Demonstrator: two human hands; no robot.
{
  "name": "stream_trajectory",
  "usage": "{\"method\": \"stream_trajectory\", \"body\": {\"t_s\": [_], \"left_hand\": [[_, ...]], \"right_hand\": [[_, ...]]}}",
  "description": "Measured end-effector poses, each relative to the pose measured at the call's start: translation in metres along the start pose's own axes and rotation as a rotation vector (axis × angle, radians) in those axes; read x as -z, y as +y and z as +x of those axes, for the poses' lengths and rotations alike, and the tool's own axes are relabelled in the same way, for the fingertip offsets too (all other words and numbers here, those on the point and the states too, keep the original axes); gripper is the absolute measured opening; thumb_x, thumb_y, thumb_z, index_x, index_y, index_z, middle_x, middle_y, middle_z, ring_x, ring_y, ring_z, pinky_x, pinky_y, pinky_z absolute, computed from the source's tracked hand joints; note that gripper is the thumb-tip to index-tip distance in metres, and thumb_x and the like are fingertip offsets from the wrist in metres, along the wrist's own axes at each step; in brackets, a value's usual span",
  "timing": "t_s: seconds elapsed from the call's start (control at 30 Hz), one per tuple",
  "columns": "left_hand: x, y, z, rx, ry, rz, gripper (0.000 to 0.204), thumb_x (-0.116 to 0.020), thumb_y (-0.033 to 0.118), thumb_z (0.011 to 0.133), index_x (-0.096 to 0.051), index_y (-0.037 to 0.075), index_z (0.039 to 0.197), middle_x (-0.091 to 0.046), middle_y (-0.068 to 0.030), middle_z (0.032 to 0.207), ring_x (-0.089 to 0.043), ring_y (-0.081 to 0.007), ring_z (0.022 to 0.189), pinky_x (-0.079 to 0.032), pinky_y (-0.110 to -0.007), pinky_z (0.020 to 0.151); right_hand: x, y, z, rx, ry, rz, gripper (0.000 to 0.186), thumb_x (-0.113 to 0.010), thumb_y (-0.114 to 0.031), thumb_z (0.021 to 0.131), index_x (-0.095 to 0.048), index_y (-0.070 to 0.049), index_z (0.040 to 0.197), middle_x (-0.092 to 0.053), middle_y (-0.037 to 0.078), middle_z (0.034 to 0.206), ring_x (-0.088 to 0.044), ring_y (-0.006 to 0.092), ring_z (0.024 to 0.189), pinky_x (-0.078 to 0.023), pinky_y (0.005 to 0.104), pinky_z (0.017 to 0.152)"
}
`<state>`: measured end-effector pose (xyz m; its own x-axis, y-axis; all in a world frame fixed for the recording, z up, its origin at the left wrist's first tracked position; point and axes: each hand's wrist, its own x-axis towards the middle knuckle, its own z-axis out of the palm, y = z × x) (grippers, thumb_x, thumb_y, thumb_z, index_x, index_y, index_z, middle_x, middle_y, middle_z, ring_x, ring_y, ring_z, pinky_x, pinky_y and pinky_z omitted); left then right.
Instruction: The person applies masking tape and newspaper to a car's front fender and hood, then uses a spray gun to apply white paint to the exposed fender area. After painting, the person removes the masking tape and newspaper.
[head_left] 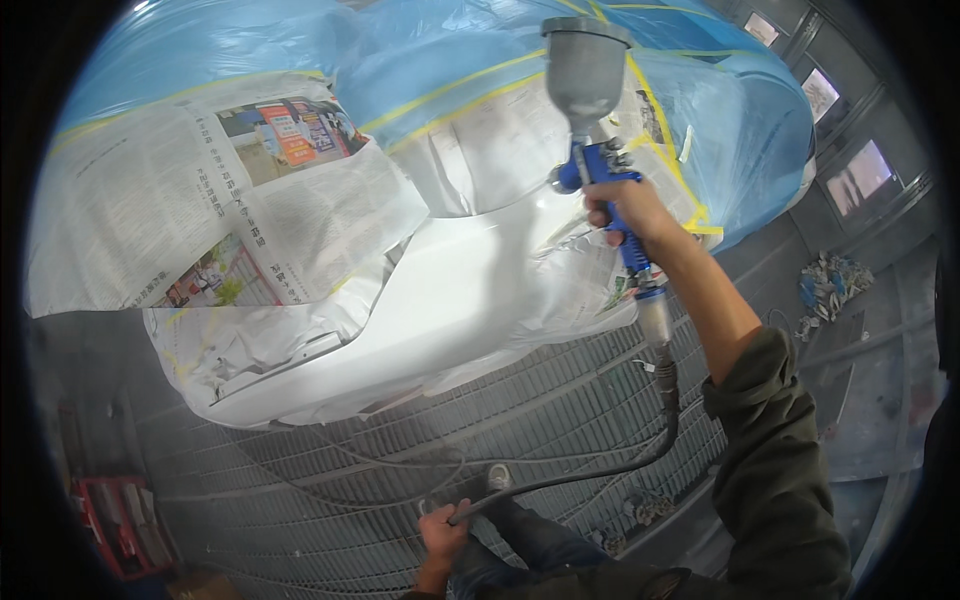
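Observation:
A blue spray gun (598,165) with a grey cup on top is upright in my right hand (625,215), which is closed around its handle in front of a white car body panel (425,310). A black hose (575,472) runs down from the gun's metal fitting to my left hand (442,525), which grips it near the lower edge. Printed paper sheets (130,210), yellow tape (708,226) and translucent blue plastic (210,40) cover the car around the white panel.
Beneath me is a metal grate floor (540,400) with loops of hose lying on it. A red object (110,520) sits at the lower left, and crumpled paper (830,287) lies at the right beside a grey wall with bright panels (858,178).

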<state>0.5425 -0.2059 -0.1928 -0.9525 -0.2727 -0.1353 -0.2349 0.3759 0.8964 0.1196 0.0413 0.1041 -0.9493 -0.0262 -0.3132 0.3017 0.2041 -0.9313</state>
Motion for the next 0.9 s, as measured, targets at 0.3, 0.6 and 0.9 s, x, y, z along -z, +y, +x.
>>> {"method": "stream_trajectory", "body": {"t_s": [0.3, 0.6, 0.9], "left_hand": [[-0.034, 0.054, -0.006, -0.041, -0.203, 0.088, 0.046, -0.073, 0.035, 0.088, -0.053, 0.005, 0.059, -0.05, -0.0196, 0.058, -0.052, -0.0422, 0.055, -0.039, -0.046, 0.05], [0.012, 0.026, -0.033, -0.082, -0.038, 0.145, 0.046, -0.074, 0.03, 0.088, -0.051, 0.004, 0.058, -0.047, -0.0181, 0.055, -0.046, -0.0392, 0.049, -0.035, -0.044, 0.047], [0.122, -0.047, -0.067, 0.024, 0.008, 0.288, 0.044, -0.074, 0.027, 0.088, -0.048, 0.004, 0.06, -0.049, -0.0193, 0.06, -0.05, -0.0426, 0.057, -0.04, -0.046, 0.051]], "right_hand": [[0.055, -0.008, -0.019, 0.284, 0.357, -0.32, 0.015, -0.062, -0.013, 0.085, -0.061, 0.001, 0.09, -0.057, 0.003, 0.073, -0.057, 0.0135, 0.065, -0.06, 0.0376, 0.053], [-0.016, 0.058, -0.107, 0.043, -0.306, 0.161, 0.048, -0.06, -0.002, 0.088, -0.051, 0.004, 0.134, -0.067, 0.017, 0.113, -0.07, 0.0261, 0.098, -0.062, 0.0318, 0.056], [-0.125, 0.155, -0.164, 0.077, -0.073, 0.026, 0.051, -0.06, -0.006, 0.093, -0.049, 0.001, 0.141, -0.067, 0.011, 0.118, -0.067, 0.0185, 0.099, -0.059, 0.0286, 0.056]]}}
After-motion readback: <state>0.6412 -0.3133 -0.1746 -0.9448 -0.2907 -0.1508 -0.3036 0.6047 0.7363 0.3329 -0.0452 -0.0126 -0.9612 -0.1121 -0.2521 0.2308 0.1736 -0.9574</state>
